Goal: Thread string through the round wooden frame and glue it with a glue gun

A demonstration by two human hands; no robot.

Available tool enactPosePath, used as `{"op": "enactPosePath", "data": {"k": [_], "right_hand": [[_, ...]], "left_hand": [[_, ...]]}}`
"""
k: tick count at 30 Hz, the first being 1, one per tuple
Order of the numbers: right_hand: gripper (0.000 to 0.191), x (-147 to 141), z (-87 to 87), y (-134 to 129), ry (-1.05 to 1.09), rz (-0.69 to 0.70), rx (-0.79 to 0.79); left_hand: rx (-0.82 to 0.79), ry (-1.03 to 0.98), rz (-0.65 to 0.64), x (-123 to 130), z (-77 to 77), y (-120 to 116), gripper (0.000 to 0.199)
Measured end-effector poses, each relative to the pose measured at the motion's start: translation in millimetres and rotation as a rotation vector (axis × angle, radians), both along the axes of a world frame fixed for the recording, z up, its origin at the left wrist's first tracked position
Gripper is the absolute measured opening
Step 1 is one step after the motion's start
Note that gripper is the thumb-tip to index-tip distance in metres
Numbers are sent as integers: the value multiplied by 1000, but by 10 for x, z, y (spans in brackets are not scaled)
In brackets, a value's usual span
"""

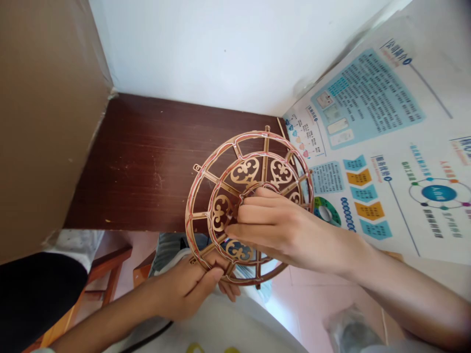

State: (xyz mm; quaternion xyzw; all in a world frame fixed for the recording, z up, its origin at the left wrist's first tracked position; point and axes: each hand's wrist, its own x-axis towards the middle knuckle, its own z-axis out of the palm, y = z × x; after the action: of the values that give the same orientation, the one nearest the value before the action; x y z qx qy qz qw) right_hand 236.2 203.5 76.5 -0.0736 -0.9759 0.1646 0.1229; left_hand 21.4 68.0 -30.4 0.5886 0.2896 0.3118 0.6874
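Together, the left hand and right hand grasp one round fretwork frame. Left fingers pinch its rim, right fingers clasp its inner ring

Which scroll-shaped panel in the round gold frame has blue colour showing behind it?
The lowest scroll panel of the round frame, just below the right hand: blue shows through it, while the two top panels have dark wood behind.
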Motion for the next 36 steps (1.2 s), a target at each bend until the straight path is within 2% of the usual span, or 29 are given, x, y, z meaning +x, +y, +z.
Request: {"op": "enactPosePath", "data": {"k": [3,8,11,13,17,21,23,27,31,33,36], "right_hand": [[37,34,35,6,-11,-25,10],[16,149,186,48,222,-198,28],[18,152,291,75,366,-233,5],[20,101,300,91,426,-270,5],[7,-51,133,144,320,-304,-29],[10,-149,-48,172,280,-319,13],[2,-175,-82,160,238,-291,-8],[12,-210,-114,127,152,-253,-52],[14,-231,-178,77,181,-279,-101],[18,-245,-231,45,158,-283,-46],[26,-267,-320,19,130,-292,189]], "left_hand": [[-116,-57,-6,16,-33,-53,41],[-185,-92,22,17,-39,-63,47],[-209,-89,17,15,-26,-39,51],[-224,-100,21,19,-19,-28,50],[-219,-89,34,21,-6,-27,49],[-222,-55,22,8,22,-24,50],[-212,-47,18,5,33,-13,51],[-153,-19,-1,2,49,27,51],[0,119,-36,-23,92,67,46],[76,186,-44,-30,112,74,43],[73,178,-36,-12,113,62,40]]}}
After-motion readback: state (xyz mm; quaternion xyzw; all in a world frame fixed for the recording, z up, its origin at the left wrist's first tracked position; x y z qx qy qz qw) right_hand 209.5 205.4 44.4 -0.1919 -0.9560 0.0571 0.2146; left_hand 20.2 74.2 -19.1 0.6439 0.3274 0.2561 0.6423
